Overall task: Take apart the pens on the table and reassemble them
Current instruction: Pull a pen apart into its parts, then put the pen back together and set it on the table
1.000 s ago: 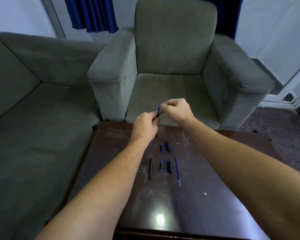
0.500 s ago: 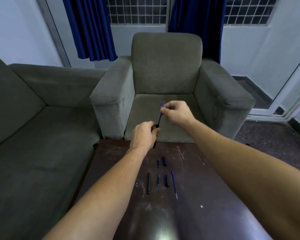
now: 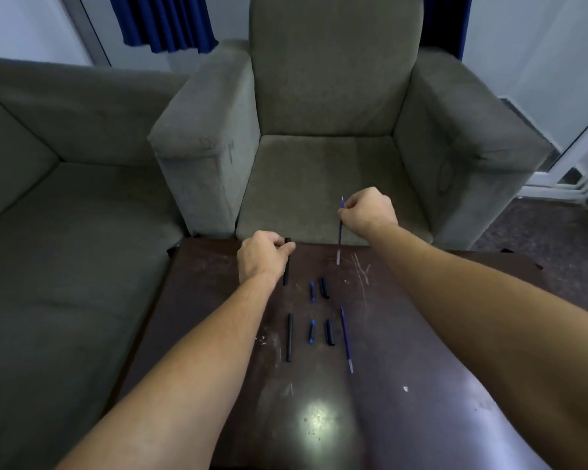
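My left hand (image 3: 263, 257) grips a black pen barrel (image 3: 287, 269) upright over the far edge of the dark table (image 3: 404, 334). My right hand (image 3: 369, 210) pinches a thin blue refill (image 3: 339, 232), which hangs down free of the barrel. On the table lie loose pen parts in two rows: a blue tip piece (image 3: 312, 291) and a black cap (image 3: 324, 287) farther off, then a black barrel (image 3: 289, 336), a blue tip piece (image 3: 311, 331), a black cap (image 3: 330, 332) and a blue refill (image 3: 346, 339) nearer me.
A grey armchair (image 3: 333, 137) stands just behind the table, and a grey sofa (image 3: 48, 215) runs along the left. Blue curtains (image 3: 163, 22) hang at the back. The tabletop is scratched and shows a bright light reflection (image 3: 314, 417) near me.
My hands have drawn apart: the right hand has pulled the blue refill out of the black barrel and moved right, while the left hand lowered the barrel toward the table.
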